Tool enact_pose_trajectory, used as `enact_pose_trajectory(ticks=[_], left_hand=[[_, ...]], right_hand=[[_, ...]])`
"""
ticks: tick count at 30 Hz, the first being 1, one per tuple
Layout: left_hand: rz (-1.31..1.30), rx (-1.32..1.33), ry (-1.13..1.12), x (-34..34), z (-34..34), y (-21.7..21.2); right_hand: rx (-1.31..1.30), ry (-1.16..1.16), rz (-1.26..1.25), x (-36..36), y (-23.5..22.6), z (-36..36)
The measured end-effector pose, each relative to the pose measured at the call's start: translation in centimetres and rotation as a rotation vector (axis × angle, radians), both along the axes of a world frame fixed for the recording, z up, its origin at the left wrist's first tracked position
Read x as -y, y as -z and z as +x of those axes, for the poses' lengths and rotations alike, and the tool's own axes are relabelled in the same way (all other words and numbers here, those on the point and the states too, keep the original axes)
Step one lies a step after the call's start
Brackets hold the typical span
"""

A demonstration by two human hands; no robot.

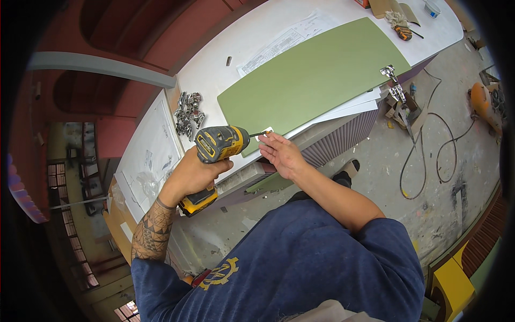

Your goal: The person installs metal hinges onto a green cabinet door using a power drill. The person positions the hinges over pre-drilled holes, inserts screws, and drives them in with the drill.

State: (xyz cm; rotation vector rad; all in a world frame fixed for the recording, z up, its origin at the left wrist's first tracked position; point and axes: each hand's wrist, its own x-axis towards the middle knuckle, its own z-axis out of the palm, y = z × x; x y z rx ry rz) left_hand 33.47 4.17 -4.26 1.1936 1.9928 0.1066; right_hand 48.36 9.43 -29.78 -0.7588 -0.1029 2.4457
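My left hand [196,170] is wrapped round the grip of a yellow and black cordless drill [221,144], whose bit points right. At the tip of the bit, the thumb and forefinger of my right hand [284,156] are pinched together. Whatever small thing they hold is too small to name; a white patch shows beside it. Both hands are at the near left corner of a green panel [316,75] with curved ends, lying flat on a white worktop [209,70]. A metal hinge [387,71] sits at the panel's right end.
A heap of metal hinges [189,115] lies left of the panel. Printed sheets [284,45] lie behind it. A yellow and black screwdriver [403,33] and a small tub [432,8] are at the far right. Hoses [424,155] loop over the floor at right.
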Motion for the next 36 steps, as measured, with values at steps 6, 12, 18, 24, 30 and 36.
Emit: enact_pose_trajectory(ticks=[6, 12, 18, 24, 30, 36], left_hand=[[-0.001, 0.008, 0.017, -0.2, -0.1, -0.2], [-0.052, 0.026, 0.007, -1.0, -0.1, -0.8], [-0.152, 0.043, -0.014, -3.7, -1.5, -0.9], [-0.21, -0.022, 0.104, -5.9, -1.6, -1.2], [-0.193, -0.117, 0.238, -6.1, -0.5, -1.2], [-0.228, -0.101, 0.243, -6.3, -0.6, -0.8]], right_hand=[[0.015, -0.008, 0.002, -0.1, -0.2, 0.1], [0.022, 0.008, -0.001, 0.0, -0.3, 0.1], [0.009, -0.001, 0.012, 0.3, 0.1, 0.5], [0.147, -0.083, 0.048, 1.6, 0.0, 3.0], [0.243, -0.091, 0.09, 0.9, 0.2, 4.0], [0.313, -0.091, 0.161, 1.0, 0.8, 4.8]])
